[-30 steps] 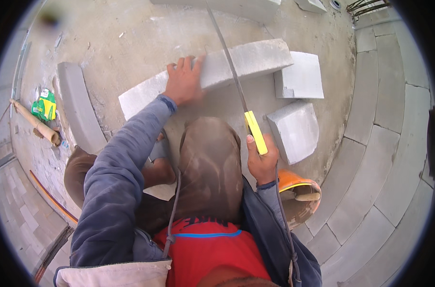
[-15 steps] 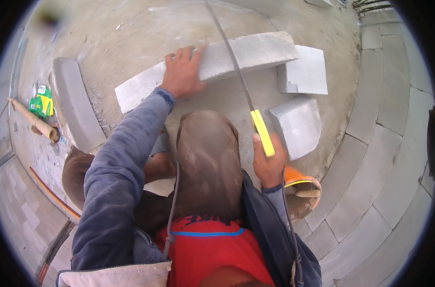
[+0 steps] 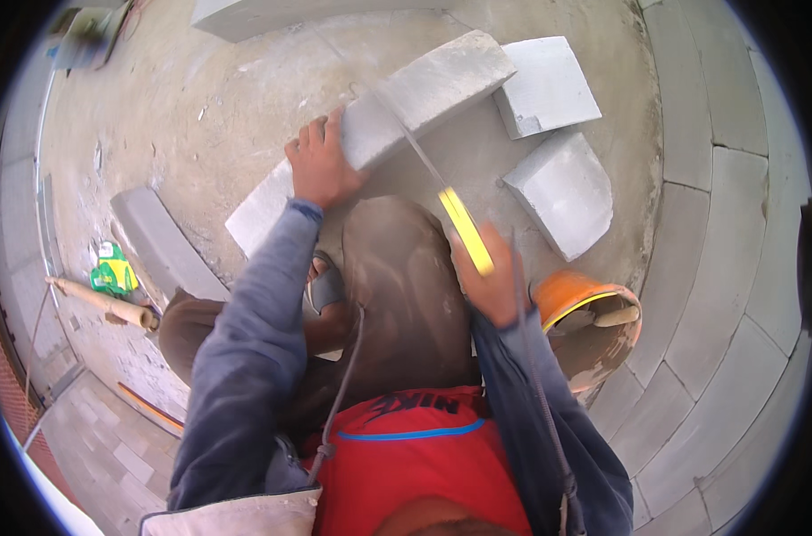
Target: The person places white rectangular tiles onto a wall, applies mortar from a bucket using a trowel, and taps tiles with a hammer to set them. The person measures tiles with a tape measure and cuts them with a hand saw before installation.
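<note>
- Two hands work in the head view: the left hand (image 3: 321,170) presses flat, fingers spread, on the long grey curved concrete block (image 3: 383,121) at upper centre.
- The right hand (image 3: 493,284), centre right, grips the yellow-handled hand saw (image 3: 464,228), blade reaching up onto that block.
- Cutting appears under way; the next stroke needs the block held steady.

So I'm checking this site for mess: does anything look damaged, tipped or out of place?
Yes. The orange bucket lies tipped on its side by the right hand. Two short, separate block pieces sit apart beside the long block that the left hand steadies. Nothing looks spilled.
</note>
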Available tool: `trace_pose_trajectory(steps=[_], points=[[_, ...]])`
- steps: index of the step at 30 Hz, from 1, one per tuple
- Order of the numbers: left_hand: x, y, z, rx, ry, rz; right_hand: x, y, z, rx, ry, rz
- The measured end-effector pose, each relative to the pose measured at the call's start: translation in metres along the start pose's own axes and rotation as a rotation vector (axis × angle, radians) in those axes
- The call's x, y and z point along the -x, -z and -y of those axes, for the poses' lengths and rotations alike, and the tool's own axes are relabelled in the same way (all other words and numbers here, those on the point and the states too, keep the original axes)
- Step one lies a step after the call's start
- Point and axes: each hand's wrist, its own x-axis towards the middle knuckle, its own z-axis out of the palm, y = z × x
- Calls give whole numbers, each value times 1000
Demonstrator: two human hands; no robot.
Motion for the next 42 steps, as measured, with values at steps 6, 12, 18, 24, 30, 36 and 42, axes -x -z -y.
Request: trace_pose_trajectory(steps=[6, 12, 18, 24, 30, 36, 42], points=[[-6, 1, -3, -18, 19, -12, 24, 22, -13, 25, -114, 28], [-1, 8, -3, -34, 13, 35, 31, 18, -8, 69, -15, -4], [-37, 16, 5, -2, 56, 70, 45, 42, -35, 109, -236, -99], [-32, 17, 19, -60, 104, 116, 30, 48, 14, 159, -107, 85], [-35, 5, 1, 5, 43, 3, -55, 5, 25, 92, 20, 63], [-35, 19, 10, 34, 77, 81, 21, 70, -1, 204, 55, 140], [-27, 16, 12, 34, 69, 95, -60, 16, 40, 241, -117, 178]])
